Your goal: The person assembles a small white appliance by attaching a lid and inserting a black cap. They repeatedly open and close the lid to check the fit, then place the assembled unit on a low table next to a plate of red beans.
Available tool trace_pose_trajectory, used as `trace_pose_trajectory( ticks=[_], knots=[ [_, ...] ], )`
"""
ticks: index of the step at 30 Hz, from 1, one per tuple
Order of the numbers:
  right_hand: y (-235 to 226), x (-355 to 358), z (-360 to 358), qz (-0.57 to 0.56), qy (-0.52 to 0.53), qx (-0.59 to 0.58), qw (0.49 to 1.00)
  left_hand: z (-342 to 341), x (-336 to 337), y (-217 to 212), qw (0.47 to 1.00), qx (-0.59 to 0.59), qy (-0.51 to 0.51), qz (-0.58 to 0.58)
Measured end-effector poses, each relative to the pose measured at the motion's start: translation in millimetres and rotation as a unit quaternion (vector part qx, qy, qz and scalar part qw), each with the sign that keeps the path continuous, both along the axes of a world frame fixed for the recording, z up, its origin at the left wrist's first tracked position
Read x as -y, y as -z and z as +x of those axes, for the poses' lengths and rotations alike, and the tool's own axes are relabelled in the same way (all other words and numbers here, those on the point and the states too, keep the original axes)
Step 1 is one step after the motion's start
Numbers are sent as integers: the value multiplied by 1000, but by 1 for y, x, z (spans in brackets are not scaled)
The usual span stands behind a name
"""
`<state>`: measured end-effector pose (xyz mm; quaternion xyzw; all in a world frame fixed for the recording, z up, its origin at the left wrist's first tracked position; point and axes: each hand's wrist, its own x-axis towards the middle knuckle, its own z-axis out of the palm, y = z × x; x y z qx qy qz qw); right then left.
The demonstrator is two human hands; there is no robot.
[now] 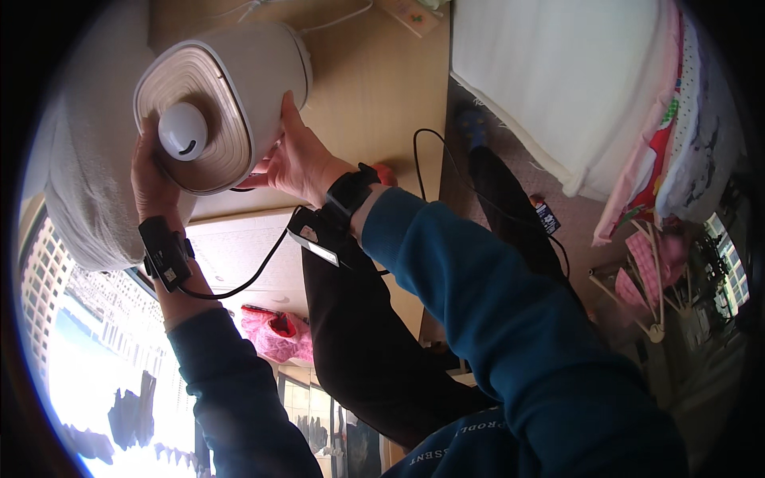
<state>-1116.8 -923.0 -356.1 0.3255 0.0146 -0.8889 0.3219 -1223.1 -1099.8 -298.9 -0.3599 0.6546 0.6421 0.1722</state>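
Between my hands is a bulky, rounded white appliance (267, 64), much like a humidifier. Its wood-grain end panel (211, 88) faces me, with a round white nozzle-like knob (182, 131) in the middle that has a dark slot. The appliance is tilted over. My left hand (151, 177) grips its left lower edge, fingers partly hidden behind the panel. My right hand (299, 159) holds it from below on the right, thumb up along the side and fingers curled under. Whether it touches the wooden surface (374, 95) behind it is hidden.
Black wrist devices (347, 197) sit on both forearms, and a black cable (267, 267) runs between them. Pink cloth (277, 334) lies below. A white-covered bed (558, 80) with colourful bedding is at the right, near a wooden rack (655, 327). Grey fabric (88, 183) hangs left.
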Motion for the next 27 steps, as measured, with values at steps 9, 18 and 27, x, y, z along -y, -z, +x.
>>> trace_pose_trajectory(
  ticks=[9, 18, 27],
  knots=[
    [4, -3, -3, 5, -8, -10, 1000, -6, -4, 3, 1000, -15, 22, 4],
    [4, -1, 5, 12, -1, 16, 1000, 23, -11, -3, 1000, -20, -1, -7],
    [-2, -15, -3, 33, -38, 31, 998, 13, -14, -1, 999, -27, 10, -42]
  ],
)
